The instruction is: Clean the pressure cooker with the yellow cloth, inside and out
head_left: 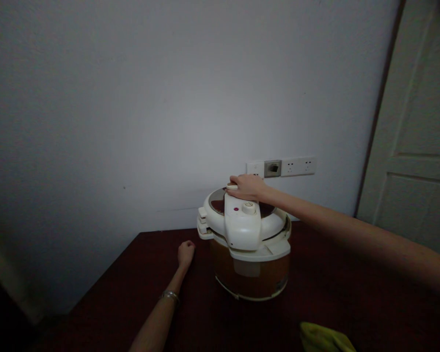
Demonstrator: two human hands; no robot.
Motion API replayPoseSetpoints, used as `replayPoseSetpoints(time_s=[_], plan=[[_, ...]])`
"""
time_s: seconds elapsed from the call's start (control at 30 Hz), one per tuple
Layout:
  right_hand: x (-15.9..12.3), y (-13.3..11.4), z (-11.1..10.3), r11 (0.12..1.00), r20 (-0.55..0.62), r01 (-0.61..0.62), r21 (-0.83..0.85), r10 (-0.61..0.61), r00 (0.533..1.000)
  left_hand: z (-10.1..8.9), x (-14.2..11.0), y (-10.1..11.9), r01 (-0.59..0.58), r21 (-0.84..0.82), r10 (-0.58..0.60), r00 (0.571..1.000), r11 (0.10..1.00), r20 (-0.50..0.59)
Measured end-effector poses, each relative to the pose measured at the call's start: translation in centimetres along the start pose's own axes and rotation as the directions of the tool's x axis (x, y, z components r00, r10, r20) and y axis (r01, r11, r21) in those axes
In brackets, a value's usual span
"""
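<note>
An electric pressure cooker [251, 274] with a brown body and a white lid [210, 215] stands upright on the dark red table. The lid looks slightly tilted, with a dark gap along its right rim. My right hand [247, 187] is closed around the handle [238, 222] on top of the lid, near its far end. A white pressure knob [248, 208] and a small red button sit on the handle, nearer to me. To the left of the cooker, my left hand [187, 253] rests on the table in a loose fist, apart from the cooker, and nothing shows in it.
The table [132, 288] reaches to a pale wall behind the cooker. Wall sockets [298, 166] and a grey socket plate are just behind my right hand. A yellow-green cloth [324, 337] lies at the near edge of view. A panelled door [418, 122] is at right.
</note>
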State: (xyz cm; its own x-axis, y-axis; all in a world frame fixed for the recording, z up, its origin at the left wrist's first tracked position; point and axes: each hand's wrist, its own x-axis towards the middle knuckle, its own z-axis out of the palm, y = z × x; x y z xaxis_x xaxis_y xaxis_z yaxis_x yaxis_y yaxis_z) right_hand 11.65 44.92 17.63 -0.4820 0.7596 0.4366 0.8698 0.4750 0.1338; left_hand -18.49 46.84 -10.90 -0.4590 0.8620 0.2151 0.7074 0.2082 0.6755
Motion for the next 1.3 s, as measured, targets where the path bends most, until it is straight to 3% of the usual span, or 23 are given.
replayPoseSetpoints(time_s=[0.37,0.57,0.67,0.77,0.87,0.9,0.97,1.03,1.07,1.13,1.3], plan=[[0.1,0.4,0.2,0.999,0.002,0.051,-0.015,-0.051,0.999,-0.1,-0.1,0.1,0.004,-0.060,-0.004,1.000,0.998,-0.002],[0.0,0.5,0.1,0.999,0.029,0.045,-0.026,-0.045,0.999,-0.4,-0.8,0.4,0.017,-0.202,-0.025,0.999,0.979,-0.037],[0.0,0.6,0.1,0.998,0.021,0.051,-0.029,-0.050,0.999,-1.4,-0.8,1.1,0.034,-0.329,-0.058,0.996,0.944,-0.062],[0.0,0.8,0.2,0.999,0.019,0.034,-0.020,-0.033,0.999,-4.2,-0.1,3.2,0.016,-0.461,-0.054,0.996,0.887,-0.069],[0.0,0.9,0.3,1.000,0.028,0.016,-0.003,-0.015,0.999,-8.7,-0.1,6.9,-0.110,-0.583,0.110,0.993,0.805,-0.035],[-0.1,0.9,0.3,1.000,0.029,0.012,0.000,-0.012,1.000,-10.2,-0.5,8.4,-0.194,-0.658,0.275,0.961,0.728,0.021],[-0.1,1.0,0.3,1.000,0.022,0.013,0.005,-0.013,1.000,-12.8,-2.0,11.0,-0.281,-0.670,0.529,0.826,0.687,0.196],[-0.2,1.0,0.3,1.000,0.009,0.020,0.011,-0.021,1.000,-14.2,-3.8,13.1,-0.335,-0.625,0.629,0.702,0.705,0.334],[-0.2,1.1,0.3,1.000,0.005,0.019,0.013,-0.019,1.000,-14.5,-4.6,13.8,-0.367,-0.605,0.648,0.679,0.707,0.345],[-0.2,1.1,0.2,1.000,-0.004,0.011,0.019,-0.011,1.000,-14.5,-5.6,14.6,-0.414,-0.573,0.658,0.681,0.708,0.321],[-0.2,1.0,-0.1,1.000,-0.005,0.000,0.030,0.000,1.000,-13.4,-5.7,14.2,-0.407,-0.557,0.602,0.767,0.724,0.222]])
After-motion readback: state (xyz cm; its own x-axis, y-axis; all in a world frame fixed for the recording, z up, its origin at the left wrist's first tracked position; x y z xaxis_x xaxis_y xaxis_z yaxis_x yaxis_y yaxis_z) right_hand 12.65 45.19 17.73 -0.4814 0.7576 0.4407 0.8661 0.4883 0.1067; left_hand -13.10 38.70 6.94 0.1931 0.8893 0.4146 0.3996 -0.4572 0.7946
